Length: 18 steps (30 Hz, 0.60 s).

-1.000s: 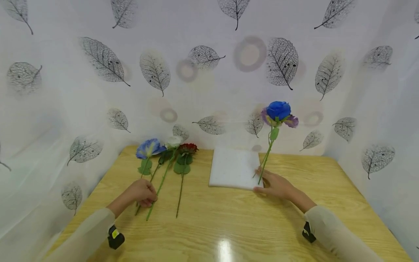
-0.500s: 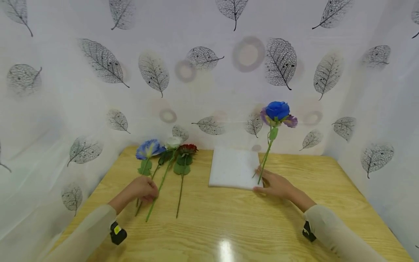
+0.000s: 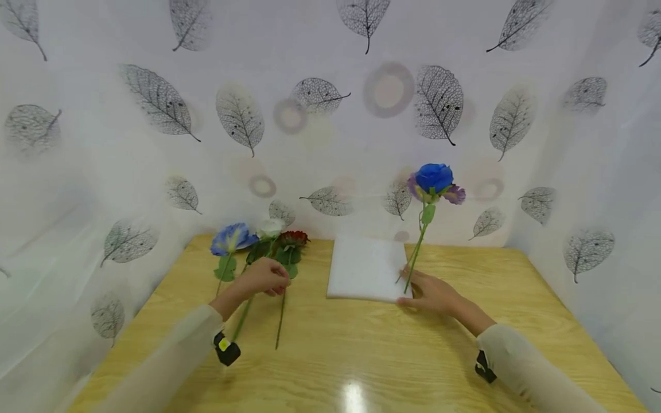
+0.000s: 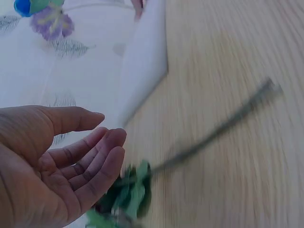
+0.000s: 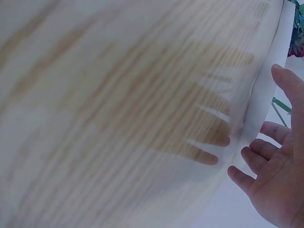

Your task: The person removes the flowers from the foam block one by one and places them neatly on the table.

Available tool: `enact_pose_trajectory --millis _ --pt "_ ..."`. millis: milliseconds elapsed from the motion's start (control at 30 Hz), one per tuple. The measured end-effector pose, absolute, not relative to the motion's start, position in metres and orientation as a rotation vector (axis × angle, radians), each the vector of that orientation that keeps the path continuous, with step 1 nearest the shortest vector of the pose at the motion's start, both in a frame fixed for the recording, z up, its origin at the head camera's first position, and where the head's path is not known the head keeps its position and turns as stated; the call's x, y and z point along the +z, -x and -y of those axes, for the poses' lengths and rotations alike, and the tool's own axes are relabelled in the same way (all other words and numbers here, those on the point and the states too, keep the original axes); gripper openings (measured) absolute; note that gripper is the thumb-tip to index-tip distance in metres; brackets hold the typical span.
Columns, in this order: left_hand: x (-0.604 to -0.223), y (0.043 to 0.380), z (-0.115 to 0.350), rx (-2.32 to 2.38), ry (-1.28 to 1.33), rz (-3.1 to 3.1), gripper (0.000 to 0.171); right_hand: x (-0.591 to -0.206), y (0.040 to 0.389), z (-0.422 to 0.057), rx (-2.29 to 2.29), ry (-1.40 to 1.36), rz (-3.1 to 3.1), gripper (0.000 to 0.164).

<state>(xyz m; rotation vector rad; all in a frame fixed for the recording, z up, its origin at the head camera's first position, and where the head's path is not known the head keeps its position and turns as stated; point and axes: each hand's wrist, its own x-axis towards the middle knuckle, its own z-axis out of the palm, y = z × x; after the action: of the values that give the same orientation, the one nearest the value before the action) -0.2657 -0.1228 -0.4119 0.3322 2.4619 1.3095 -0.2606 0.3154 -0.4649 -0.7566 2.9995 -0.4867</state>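
My left hand (image 3: 260, 276) is over the stem of the red flower (image 3: 294, 238), its fingers loosely bent. In the left wrist view a gap shows between thumb and fingertips, with nothing in it; the leafy stem (image 4: 204, 145) lies beyond. At the right edge of a white foam board (image 3: 364, 269), my right hand (image 3: 434, 295) rests with fingers and thumb spread. A blue rose (image 3: 434, 178) and a purple flower (image 3: 455, 195) rise from the board's right side, leaning slightly right. Left of the red flower lie a white rose (image 3: 270, 228) and a light blue flower (image 3: 232, 238).
Everything sits on a wooden table (image 3: 320, 355). A pale curtain (image 3: 320, 149) printed with leaves hangs behind it and along both sides. Each wrist carries a small black camera, such as the left one (image 3: 227, 351).
My left hand has left the white rose's stem and moved right and away from me, toward the red flower's stem. The right hand stays at the board.
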Motion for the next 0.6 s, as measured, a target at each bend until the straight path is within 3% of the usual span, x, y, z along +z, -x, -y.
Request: enact_pose_trajectory --millis 600 --pt "-0.442 0.291 -0.044 1.685 -0.556 -2.152 0.028 -0.464 0.259 -0.313 -0.476 0.709 -2.995 0.084"
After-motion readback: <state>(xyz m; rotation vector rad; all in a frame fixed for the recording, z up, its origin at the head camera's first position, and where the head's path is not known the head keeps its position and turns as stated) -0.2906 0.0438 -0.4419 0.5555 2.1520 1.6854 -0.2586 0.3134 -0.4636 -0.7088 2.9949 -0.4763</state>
